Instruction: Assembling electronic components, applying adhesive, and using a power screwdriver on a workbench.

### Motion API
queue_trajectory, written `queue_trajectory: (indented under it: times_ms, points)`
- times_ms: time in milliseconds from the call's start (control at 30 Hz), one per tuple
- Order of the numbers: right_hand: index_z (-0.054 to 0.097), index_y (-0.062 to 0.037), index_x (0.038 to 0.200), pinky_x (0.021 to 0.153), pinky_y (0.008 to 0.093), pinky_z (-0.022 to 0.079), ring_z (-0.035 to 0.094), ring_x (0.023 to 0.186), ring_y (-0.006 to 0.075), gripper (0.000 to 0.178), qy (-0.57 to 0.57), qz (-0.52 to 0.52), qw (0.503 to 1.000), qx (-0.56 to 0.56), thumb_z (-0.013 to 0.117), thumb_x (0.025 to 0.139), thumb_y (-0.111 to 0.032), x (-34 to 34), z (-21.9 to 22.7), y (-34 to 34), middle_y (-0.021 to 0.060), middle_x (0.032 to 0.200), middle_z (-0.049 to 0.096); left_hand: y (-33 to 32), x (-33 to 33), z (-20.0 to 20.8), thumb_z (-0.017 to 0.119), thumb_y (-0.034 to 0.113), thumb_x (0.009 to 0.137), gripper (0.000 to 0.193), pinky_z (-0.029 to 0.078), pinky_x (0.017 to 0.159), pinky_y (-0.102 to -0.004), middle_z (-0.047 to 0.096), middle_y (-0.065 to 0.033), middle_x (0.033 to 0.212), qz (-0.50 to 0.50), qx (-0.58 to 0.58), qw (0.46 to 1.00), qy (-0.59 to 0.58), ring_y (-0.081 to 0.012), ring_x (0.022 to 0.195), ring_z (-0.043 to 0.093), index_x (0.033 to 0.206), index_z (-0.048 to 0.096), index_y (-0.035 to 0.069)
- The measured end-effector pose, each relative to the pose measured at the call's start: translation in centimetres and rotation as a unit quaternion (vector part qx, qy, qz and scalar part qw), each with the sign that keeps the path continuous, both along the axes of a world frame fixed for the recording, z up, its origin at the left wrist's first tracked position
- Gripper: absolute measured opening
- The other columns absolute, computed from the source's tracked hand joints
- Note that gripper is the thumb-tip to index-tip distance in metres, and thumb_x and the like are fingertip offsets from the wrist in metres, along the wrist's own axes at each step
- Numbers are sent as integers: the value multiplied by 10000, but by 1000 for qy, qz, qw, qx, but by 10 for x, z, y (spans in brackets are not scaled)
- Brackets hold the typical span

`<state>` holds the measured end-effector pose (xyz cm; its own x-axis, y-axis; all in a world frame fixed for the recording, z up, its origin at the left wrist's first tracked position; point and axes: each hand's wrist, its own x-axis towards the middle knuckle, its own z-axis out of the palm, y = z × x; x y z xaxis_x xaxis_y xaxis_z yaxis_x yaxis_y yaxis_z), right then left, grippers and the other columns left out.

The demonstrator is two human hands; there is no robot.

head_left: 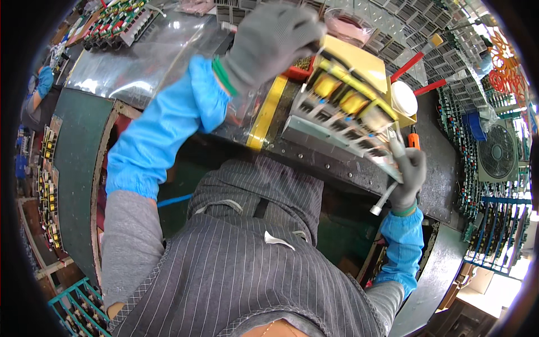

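Note:
A circuit board assembly [351, 104] with yellow-wrapped transformers and a long silver heatsink is tilted at the near edge of the bench, blurred by motion. My right hand [411, 174], in a grey glove, is closed around its right end. A pale rod-like piece with a white end [376, 210] sticks out below that hand; its kind is unclear. My left hand [275, 45], also gloved, is raised by the assembly's far left corner, next to a dark strip or cable. Its fingers are curled and smeared, so whether they grip anything cannot be made out.
On the bench [441, 185] stand a yellow box [356, 59], a white tub [403, 98], red-handled brushes [407, 66], a red bin of small parts [300, 68] and an orange-handled tool [414, 139]. Yellow tape [266, 115] crosses the top. Finished-looking boards [120, 22] lie far left; a fan [497, 150] is right.

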<state>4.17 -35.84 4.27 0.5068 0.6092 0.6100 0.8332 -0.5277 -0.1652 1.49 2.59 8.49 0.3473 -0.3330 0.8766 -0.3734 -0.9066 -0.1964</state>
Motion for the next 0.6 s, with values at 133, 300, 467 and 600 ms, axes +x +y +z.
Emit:
queue_trajectory:
  times_ms: [133,300,467,600]
  points:
    - [583,-17,1306,888,336,510,624,1027,195,348,339,35,856,389,581,1016,-209,-6,1,-21,132,1227,618,5,5,36,697,285,925,654,538,713,-338,596,-182,1156,8,127,989,70,-285,900,677,1464,380,96]
    - [483,6,1392,987,360,528,622,1165,213,556,529,-7,720,449,426,1064,-439,-19,19,-5,128,1334,592,-15,-7,-10,733,147,780,281,530,599,-351,550,-26,982,-105,132,967,194,-225,773,650,1015,579,149]
    - [465,10,1416,961,366,556,637,1154,228,572,561,-3,693,453,431,1062,-437,-1,-15,-7,142,1334,598,-10,-13,-52,743,130,806,239,537,691,-338,623,-30,969,-163,-15,918,362,-257,819,666,1013,622,129]
    - [455,14,1424,964,393,559,633,1173,266,594,576,33,697,425,438,1055,-452,16,-25,-10,155,1354,591,-7,-16,-57,724,98,838,329,542,808,-325,678,-47,1173,-135,-171,791,572,-171,956,702,1156,652,145]
